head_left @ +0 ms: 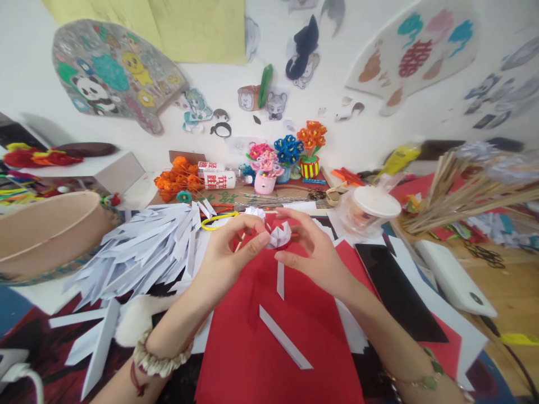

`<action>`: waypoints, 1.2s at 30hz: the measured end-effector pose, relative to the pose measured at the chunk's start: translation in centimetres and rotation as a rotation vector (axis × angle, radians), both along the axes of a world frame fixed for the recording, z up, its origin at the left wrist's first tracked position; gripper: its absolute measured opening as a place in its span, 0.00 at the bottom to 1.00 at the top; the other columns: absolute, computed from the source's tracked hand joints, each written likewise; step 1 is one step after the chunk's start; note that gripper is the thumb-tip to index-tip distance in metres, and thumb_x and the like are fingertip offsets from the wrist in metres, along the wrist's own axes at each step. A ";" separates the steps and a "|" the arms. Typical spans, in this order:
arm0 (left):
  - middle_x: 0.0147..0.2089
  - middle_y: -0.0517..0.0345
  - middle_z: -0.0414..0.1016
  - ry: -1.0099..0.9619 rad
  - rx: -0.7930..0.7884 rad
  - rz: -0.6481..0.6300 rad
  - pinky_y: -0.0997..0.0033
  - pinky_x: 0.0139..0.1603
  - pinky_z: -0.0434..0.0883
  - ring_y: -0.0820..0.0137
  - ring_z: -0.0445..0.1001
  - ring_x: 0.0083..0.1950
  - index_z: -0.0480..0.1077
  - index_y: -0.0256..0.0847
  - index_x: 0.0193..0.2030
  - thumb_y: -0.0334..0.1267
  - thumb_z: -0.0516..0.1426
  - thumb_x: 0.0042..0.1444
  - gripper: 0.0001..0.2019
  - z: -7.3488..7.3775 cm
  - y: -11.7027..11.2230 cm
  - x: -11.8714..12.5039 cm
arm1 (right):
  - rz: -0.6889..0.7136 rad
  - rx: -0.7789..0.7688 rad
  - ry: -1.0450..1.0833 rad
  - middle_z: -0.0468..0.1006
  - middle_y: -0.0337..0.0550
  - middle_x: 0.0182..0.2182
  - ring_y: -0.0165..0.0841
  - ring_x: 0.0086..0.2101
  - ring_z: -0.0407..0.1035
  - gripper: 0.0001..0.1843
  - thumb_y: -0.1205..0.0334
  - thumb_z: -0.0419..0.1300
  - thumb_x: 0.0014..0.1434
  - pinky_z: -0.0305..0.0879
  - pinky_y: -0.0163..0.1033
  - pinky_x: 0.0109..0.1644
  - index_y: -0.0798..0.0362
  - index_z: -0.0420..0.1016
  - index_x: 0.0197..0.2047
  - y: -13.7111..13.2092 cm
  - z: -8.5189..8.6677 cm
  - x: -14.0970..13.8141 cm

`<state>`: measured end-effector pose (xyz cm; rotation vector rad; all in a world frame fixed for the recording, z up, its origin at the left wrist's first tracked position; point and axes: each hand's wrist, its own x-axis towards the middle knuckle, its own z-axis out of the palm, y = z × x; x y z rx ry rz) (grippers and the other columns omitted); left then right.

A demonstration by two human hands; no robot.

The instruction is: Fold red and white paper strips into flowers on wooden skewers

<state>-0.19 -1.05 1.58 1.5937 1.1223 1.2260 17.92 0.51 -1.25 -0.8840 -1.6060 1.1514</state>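
The big bench (509,292) is full of craft things. A wide red paper (261,348) lies flat right in front of the person, likely so there is a smooth spot to work on. A heap of white strips (147,247) sits to the left, close by, probably so a hand can grab one fast. A bundle of sticks (463,196) and a jar with a white lid (370,210) are off to the right, out of the way.

The left hand (229,255) is closed, pinching a small red and white paper flower (280,231). It is held up over the red paper, near the middle of the bench, maybe to see it well. The right hand (314,252) curls round the flower's other side, fingertips touching it, so the flower stays steady between both hands.

A thin white strip (280,280) hangs down from the flower. One loose strip (285,336) lies on the red paper just below, handy for later.
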 end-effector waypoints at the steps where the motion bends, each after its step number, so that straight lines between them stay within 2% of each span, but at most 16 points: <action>1: 0.35 0.57 0.70 -0.015 -0.001 0.018 0.70 0.35 0.63 0.69 0.65 0.35 0.69 0.41 0.32 0.41 0.59 0.57 0.07 -0.1 0.0 0.1 | 0.031 -0.124 0.085 0.68 0.47 0.57 0.39 0.50 0.71 0.32 0.52 0.68 0.54 0.68 0.49 0.54 0.42 0.64 0.60 0.0 -0.1 -0.1; 4: 0.34 0.57 0.70 -0.060 -0.023 0.064 0.71 0.33 0.63 0.70 0.65 0.34 0.69 0.41 0.32 0.42 0.58 0.57 0.07 -0.3 -0.2 0.7 | 0.196 -0.469 0.308 0.74 0.47 0.48 0.35 0.39 0.75 0.22 0.44 0.60 0.60 0.71 0.47 0.48 0.47 0.68 0.53 -0.1 -0.5 -0.7; 7: 0.34 0.58 0.71 -0.047 -0.008 0.077 0.71 0.35 0.64 0.70 0.66 0.34 0.69 0.41 0.32 0.41 0.58 0.58 0.07 -0.3 -0.5 1.2 | 0.308 -0.618 0.442 0.76 0.43 0.39 0.32 0.33 0.73 0.18 0.43 0.56 0.62 0.71 0.45 0.46 0.50 0.73 0.41 -0.3 -0.7 -1.2; 12: 0.32 0.59 0.74 0.126 0.089 0.075 0.69 0.40 0.65 0.69 0.68 0.36 0.70 0.41 0.30 0.38 0.59 0.57 0.06 -0.1 -0.7 1.3 | 0.237 -0.603 0.460 0.74 0.41 0.35 0.30 0.31 0.67 0.13 0.49 0.59 0.61 0.69 0.39 0.39 0.50 0.75 0.37 0.1 -0.5 -1.0; 17: 0.30 0.60 0.74 0.158 0.095 0.036 0.71 0.35 0.66 0.71 0.69 0.33 0.70 0.40 0.30 0.39 0.59 0.58 0.08 0.1 -0.8 1.4 | 0.197 -0.543 0.406 0.75 0.42 0.36 0.32 0.35 0.67 0.12 0.51 0.60 0.60 0.67 0.39 0.39 0.50 0.76 0.39 0.3 -0.4 -0.5; 19: 0.31 0.60 0.75 0.220 0.197 0.078 0.69 0.37 0.66 0.70 0.70 0.33 0.70 0.41 0.30 0.38 0.59 0.58 0.06 0.1 -0.9 1.4 | 0.173 -0.508 0.418 0.75 0.42 0.37 0.32 0.36 0.67 0.11 0.52 0.61 0.59 0.67 0.38 0.39 0.49 0.77 0.41 0.3 -0.4 -0.5; 23: 0.33 0.59 0.75 0.370 0.521 0.186 0.65 0.42 0.66 0.68 0.70 0.38 0.72 0.43 0.32 0.36 0.60 0.58 0.04 -0.1 -1.0 1.1 | 0.122 -0.442 0.414 0.75 0.44 0.39 0.34 0.39 0.69 0.15 0.51 0.61 0.60 0.68 0.39 0.42 0.48 0.74 0.47 0.1 -0.2 -0.7; 26: 0.32 0.59 0.75 0.452 0.725 0.243 0.65 0.38 0.65 0.68 0.69 0.34 0.73 0.46 0.34 0.35 0.61 0.57 0.02 -0.2 -1.3 0.9 | 0.128 -0.403 0.383 0.76 0.44 0.40 0.36 0.40 0.71 0.19 0.48 0.59 0.60 0.69 0.42 0.46 0.47 0.71 0.51 0.0 0.0 -0.8; 29: 0.32 0.60 0.76 0.459 0.837 0.243 0.66 0.36 0.65 0.69 0.69 0.32 0.72 0.46 0.35 0.33 0.63 0.56 0.04 -0.1 -1.7 0.9 | 0.168 -0.394 0.393 0.77 0.44 0.41 0.36 0.40 0.72 0.19 0.48 0.60 0.59 0.69 0.42 0.46 0.46 0.70 0.51 -0.2 0.3 -0.7; 32: 0.33 0.60 0.76 0.400 0.850 0.185 0.66 0.36 0.66 0.69 0.71 0.33 0.71 0.44 0.38 0.34 0.64 0.54 0.07 0.3 -2.0 0.9 | 0.195 -0.450 0.398 0.77 0.44 0.39 0.36 0.38 0.72 0.21 0.47 0.61 0.56 0.70 0.41 0.41 0.46 0.71 0.50 -0.4 0.7 -0.6; 36: 0.34 0.59 0.76 0.354 0.783 0.129 0.65 0.38 0.67 0.68 0.73 0.35 0.70 0.44 0.41 0.40 0.66 0.53 0.11 0.7 -2.2 0.8 | 0.224 -0.551 0.430 0.76 0.44 0.36 0.36 0.35 0.71 0.20 0.47 0.61 0.54 0.70 0.40 0.37 0.46 0.74 0.47 -0.6 1.0 -0.6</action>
